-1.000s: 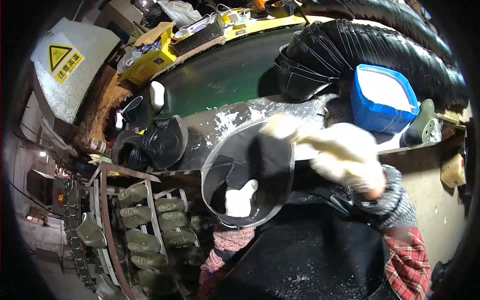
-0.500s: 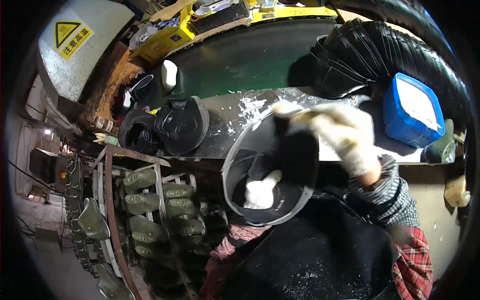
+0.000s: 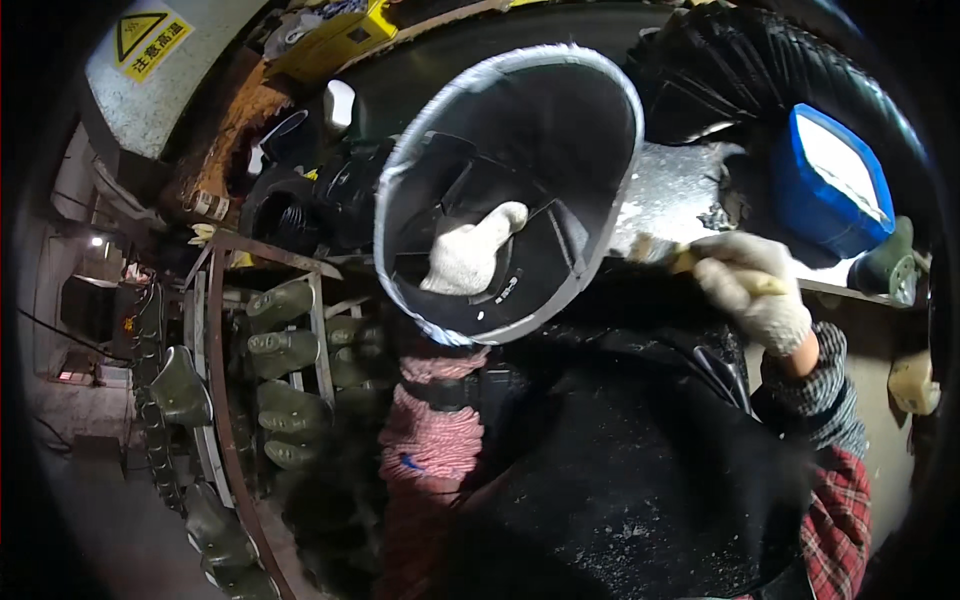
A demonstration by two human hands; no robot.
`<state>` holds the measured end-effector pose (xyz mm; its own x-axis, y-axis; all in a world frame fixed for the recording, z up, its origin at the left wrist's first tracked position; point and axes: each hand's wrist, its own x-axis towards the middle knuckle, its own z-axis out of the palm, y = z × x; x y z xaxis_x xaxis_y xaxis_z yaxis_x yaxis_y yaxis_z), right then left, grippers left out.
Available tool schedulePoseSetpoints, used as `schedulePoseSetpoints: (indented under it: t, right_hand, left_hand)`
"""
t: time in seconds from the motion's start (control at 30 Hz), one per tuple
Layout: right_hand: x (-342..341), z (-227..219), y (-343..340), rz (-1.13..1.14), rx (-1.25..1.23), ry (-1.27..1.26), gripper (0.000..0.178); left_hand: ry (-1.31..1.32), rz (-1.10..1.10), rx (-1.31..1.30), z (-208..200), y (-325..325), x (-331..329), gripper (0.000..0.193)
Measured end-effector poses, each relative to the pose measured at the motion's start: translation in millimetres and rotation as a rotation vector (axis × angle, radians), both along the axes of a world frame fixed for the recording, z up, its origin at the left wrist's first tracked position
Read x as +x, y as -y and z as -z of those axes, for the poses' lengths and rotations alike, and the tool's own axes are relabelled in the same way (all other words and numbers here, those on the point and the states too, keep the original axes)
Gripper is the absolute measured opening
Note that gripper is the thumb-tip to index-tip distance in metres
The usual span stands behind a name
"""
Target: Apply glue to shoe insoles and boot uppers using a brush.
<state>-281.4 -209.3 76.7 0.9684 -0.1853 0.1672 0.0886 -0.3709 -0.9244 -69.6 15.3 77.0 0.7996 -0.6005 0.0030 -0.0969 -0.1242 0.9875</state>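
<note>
My left hand (image 3: 468, 255), in a white glove, shows inside a large black open piece (image 3: 560, 130) shaped like a shallow oval bowl or cuff. Its thumb points up to the right, and the hand grips the piece; the other fingers are hidden. A whitish wet-looking band runs round the rim, and the opening tilts up towards me. To the right, my gloved right hand (image 3: 762, 300) is closed round the yellowish handle of a brush (image 3: 655, 250). The bristles are just off the rim's right side, above the bench edge.
A blue tub (image 3: 815, 215) of white stuff stands at the right on the bench. Behind it lies a black ribbed hose-like bundle (image 3: 740, 75). Olive boot-shaped forms (image 3: 283, 352) hang on a rack (image 3: 228, 400) at lower left. A yellow box (image 3: 335, 45) sits at the back.
The black piece has risen and moved up-left, nearer to me, with my left hand. My right hand has dropped away from the rim to the right, and the brush now shows.
</note>
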Motion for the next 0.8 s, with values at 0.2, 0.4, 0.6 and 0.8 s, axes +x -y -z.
schedulePoseSetpoints:
  t: [0.2, 0.4, 0.6, 0.8]
  right_hand:
    - [3, -44, -49, -0.111, 0.347, 0.030, 0.024]
    - [-2, -14, -11, 0.117, 0.349, -0.063, 0.024]
    - [-7, -13, -22, -0.122, 0.194, 0.014, 0.023]
    - [-15, -15, -3, -0.033, -0.294, 0.468, 0.020]
  left_hand:
    - [-0.121, 0.046, -0.025, 11, 1, -25, 0.037]
    - [-0.104, 0.050, -0.031, 9, 5, -37, 0.037]
    - [-0.041, 0.038, 0.009, 20, -7, -57, 0.035]
    - [0.064, -0.027, 0.016, 17, -45, -72, 0.033]
